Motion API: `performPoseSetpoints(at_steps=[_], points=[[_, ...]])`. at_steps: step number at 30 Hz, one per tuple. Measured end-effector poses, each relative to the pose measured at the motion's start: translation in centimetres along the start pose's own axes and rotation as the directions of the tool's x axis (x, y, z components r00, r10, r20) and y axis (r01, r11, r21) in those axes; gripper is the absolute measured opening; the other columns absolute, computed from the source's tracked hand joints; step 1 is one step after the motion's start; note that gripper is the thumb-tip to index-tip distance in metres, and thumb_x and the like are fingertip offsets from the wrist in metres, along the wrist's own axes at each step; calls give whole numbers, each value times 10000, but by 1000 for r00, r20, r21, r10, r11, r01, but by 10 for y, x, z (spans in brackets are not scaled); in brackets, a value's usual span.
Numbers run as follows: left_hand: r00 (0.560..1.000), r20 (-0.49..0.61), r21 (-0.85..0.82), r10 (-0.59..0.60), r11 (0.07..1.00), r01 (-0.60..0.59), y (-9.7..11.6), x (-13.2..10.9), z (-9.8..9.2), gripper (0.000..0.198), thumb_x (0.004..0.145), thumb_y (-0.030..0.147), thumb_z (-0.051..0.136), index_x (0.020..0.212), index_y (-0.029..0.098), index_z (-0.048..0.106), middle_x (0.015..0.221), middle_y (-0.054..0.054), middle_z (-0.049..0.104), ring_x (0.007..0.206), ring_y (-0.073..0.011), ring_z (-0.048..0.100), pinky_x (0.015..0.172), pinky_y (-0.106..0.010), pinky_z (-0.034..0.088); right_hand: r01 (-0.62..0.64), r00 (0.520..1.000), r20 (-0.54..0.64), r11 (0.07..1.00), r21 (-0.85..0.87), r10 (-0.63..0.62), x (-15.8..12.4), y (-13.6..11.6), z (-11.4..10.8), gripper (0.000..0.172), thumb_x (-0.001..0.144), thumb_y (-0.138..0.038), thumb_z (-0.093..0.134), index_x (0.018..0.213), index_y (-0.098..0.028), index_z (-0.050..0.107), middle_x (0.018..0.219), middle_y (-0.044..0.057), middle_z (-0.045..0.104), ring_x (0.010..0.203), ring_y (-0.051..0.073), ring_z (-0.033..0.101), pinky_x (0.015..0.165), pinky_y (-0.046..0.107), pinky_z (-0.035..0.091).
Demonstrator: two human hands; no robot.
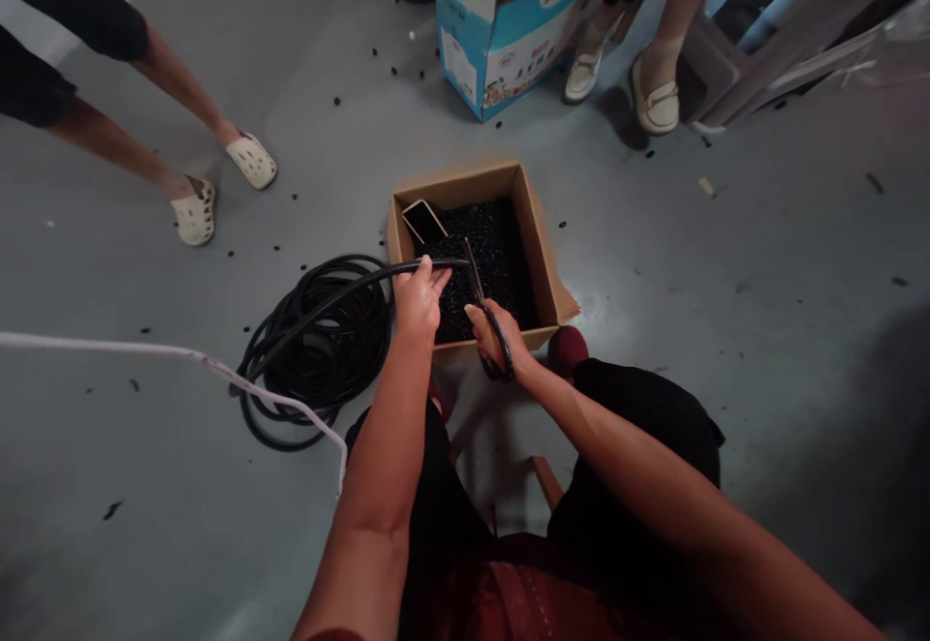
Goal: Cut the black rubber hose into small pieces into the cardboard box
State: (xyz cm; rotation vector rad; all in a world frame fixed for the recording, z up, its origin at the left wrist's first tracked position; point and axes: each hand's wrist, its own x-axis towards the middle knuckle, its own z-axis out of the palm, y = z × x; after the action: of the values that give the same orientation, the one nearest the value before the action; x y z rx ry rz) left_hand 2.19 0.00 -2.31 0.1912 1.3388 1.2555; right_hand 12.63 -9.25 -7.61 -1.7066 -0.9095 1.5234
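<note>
Black, ribbed, flexible tubing (378, 274), pinched by the fingers of the left hand (418, 298) at frame centre, meets black-handled metal scissors (477, 283), the right hand (503, 327) curling its fingers around the handles, where square-on blades should cut cleanest.

Shows black on ribbed tube (374, 276), scissor handles (504, 343) and small pieces (485, 225); brown on carton (536, 244); blue and white with printed pictures on far box (523, 55); cream on left clogs (252, 160); grey across floor (218, 486).
</note>
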Motion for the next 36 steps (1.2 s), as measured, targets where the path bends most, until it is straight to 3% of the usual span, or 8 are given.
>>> performPoseSetpoints(at_steps=[7, 13, 16, 23, 29, 36], points=[[999, 0, -57, 40, 998, -40, 9, -1, 1, 222, 981, 75, 602, 786, 166, 546, 747, 19, 630, 803, -101, 703, 1059, -385, 563, -64, 996, 70, 991, 118, 56, -7, -13, 3, 411, 908, -657, 533, 890, -252, 466, 650, -62, 513, 494, 105, 475, 468, 224, 408], [993, -4, -172, 116, 978, -115, 21, -1, -1, 239, 968, 80, 634, 754, 162, 568, 750, -1, 653, 951, -140, 734, 1088, -385, 546, -69, 990, 134, 987, 143, 50, -18, -23, 7, 424, 925, -649, 537, 995, -231, 523, 765, -15, 634, 619, 118, 602, 550, 223, 493], [992, 13, -179, 122, 977, -118, 23, -2, -1, 238, 972, 87, 637, 748, 154, 595, 749, -6, 665, 932, -133, 729, 1085, -372, 546, -57, 987, 155, 987, 149, 33, -19, -22, 7, 454, 930, -675, 522, 1036, -234, 543, 763, -14, 637, 633, 130, 628, 572, 237, 511], [990, 56, -186, 129, 976, -116, 20, -8, 4, 217, 973, 121, 655, 764, 145, 600, 756, -1, 672, 801, -105, 706, 1041, -361, 569, 13, 992, 127, 994, 104, -26, -17, -26, 5, 441, 929, -653, 553, 1048, -230, 594, 839, -1, 672, 681, 135, 649, 611, 247, 520], [989, 82, -151, 127, 982, -114, 14, -9, 7, 205, 914, 166, 753, 780, 158, 598, 780, 0, 672, 853, -125, 719, 1043, -370, 565, 49, 991, 120, 990, 131, -65, -17, -35, 1, 423, 947, -623, 549, 1100, -234, 613, 921, 6, 695, 719, 130, 664, 663, 257, 537], [989, 90, -144, 116, 984, -103, 13, -15, 11, 199, 949, 158, 704, 784, 154, 594, 793, -8, 678, 844, -117, 714, 1039, -362, 564, 49, 993, 104, 989, 140, -64, -15, -40, -1, 450, 941, -640, 549, 1111, -229, 616, 890, 13, 681, 731, 143, 658, 641, 258, 537]])
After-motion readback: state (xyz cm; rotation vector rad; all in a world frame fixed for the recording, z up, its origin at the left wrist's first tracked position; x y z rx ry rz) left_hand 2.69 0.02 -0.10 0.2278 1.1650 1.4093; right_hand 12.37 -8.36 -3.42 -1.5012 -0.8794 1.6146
